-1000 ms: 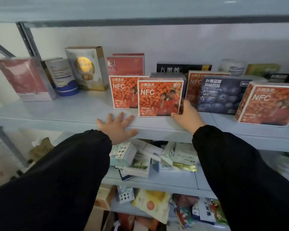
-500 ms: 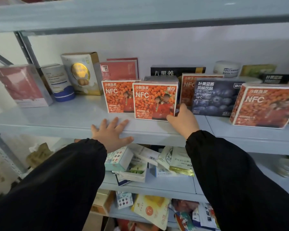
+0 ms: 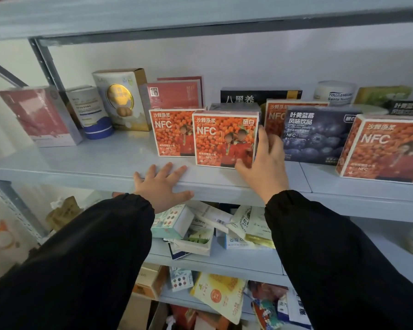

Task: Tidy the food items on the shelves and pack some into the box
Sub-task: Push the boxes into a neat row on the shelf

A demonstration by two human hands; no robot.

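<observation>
An orange NFC juice box [image 3: 222, 139] stands upright near the front of the grey shelf [image 3: 93, 160]. My right hand [image 3: 264, 163] holds its right side, thumb on the lower front corner and fingers along the side. My left hand [image 3: 161, 184] lies flat with spread fingers on the shelf's front edge, left of that box. A second orange NFC box [image 3: 171, 132] stands just behind and to the left. A dark blueberry drink box [image 3: 317, 134] and another orange NFC box [image 3: 384, 146] stand to the right.
Further left on the shelf stand a pink box [image 3: 36, 115], a blue-based tub [image 3: 91, 113] and a gold-windowed carton [image 3: 122, 98]. More boxes line the back wall. The shelf below [image 3: 248, 260] holds a jumble of cartons and pouches [image 3: 219, 227].
My right hand has slid up the right side of the front NFC box, fingers now spread higher along it. My left hand stays flat on the shelf edge.
</observation>
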